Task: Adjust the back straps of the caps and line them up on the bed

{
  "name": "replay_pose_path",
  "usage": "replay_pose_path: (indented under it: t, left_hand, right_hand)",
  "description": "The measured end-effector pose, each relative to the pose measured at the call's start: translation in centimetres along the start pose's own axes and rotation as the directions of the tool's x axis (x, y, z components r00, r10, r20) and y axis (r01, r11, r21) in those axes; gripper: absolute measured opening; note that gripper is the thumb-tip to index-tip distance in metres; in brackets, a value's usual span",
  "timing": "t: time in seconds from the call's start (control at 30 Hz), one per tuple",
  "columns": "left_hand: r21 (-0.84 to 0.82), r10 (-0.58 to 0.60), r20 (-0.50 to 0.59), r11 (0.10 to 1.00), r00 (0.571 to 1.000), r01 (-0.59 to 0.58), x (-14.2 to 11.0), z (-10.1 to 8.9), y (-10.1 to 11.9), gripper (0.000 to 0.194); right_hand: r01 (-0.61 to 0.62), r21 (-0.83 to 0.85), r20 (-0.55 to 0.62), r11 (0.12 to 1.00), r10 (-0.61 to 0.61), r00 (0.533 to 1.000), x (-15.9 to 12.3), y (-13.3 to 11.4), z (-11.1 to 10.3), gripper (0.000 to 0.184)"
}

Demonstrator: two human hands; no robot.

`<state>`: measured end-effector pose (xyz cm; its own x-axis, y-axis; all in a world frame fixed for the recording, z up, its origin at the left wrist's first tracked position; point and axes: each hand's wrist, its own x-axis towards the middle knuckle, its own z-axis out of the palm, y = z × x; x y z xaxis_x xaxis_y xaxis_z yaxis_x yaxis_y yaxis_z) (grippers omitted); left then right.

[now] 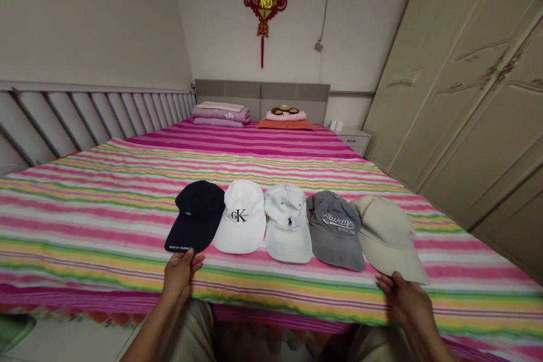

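Observation:
Several baseball caps lie side by side in a row on the striped bedspread, brims towards me. At the left end, my left hand [180, 272] pinches the brim edge of a black cap [198, 206], thumb on top. Beside it are a white cap [241, 235] with dark lettering and a pale blue cap [288, 240] with a small dark emblem. A grey cap [337, 251] with white script comes after these, its right side touching a beige cap [388, 232]. The beige cap's brim is held at its front edge by my right hand [407, 297], fingers partly under it.
The bed [106, 220] fills the middle, with folded purple bedding [223, 115] and a pink and orange stack [286, 119] by the headboard [292, 95]. A railing [97, 119] runs along the left. Wardrobe doors [462, 90] and a bedside cabinet [354, 140] stand right.

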<state>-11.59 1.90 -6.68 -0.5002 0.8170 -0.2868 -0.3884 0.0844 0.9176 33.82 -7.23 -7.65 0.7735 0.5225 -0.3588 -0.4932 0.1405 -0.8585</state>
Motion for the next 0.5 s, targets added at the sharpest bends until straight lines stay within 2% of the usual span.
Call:
replay_pose_path:
  t: [0.23, 0.3, 0.33, 0.4, 0.47, 0.5]
  left_hand:
    - [0.041, 0.027, -0.002, 0.999, 1.0, -0.027, -0.3, -0.1, 0.1, 0.009]
    - [0.044, 0.032, 0.003, 0.998, 0.999, -0.032, -0.3, -0.1, 0.1, 0.008]
    - [0.045, 0.036, 0.004, 0.998, 0.999, -0.036, -0.3, -0.1, 0.0, 0.008]
    - [0.047, 0.043, 0.002, 0.998, 0.999, -0.044, -0.3, -0.1, -0.1, 0.008]
    - [0.053, 0.051, -0.002, 0.997, 0.999, -0.051, -0.3, 0.0, -0.2, 0.007]
    - [0.057, 0.054, -0.003, 0.997, 0.999, -0.053, -0.3, 0.0, -0.2, 0.007]
  right_hand:
    - [-0.081, -0.069, -0.023, 0.994, 0.079, 0.997, -1.1, -1.7, 0.1, 0.018]
    - [-0.168, -0.124, 0.031, 0.978, 0.173, 0.984, -2.3, -1.8, 0.1, 0.013]
    - [-0.229, -0.172, 0.081, 0.958, 0.245, 0.966, -3.1, -1.6, 0.2, 0.01]
    - [-0.334, -0.272, 0.199, 0.902, 0.393, 0.898, -4.5, -0.9, 0.7, 0.008]
    - [-0.36, -0.294, 0.291, 0.885, 0.441, 0.849, -5.5, 0.2, 1.4, 0.013]
    - [-0.347, -0.27, 0.315, 0.898, 0.423, 0.849, -5.7, 0.7, 1.9, 0.013]
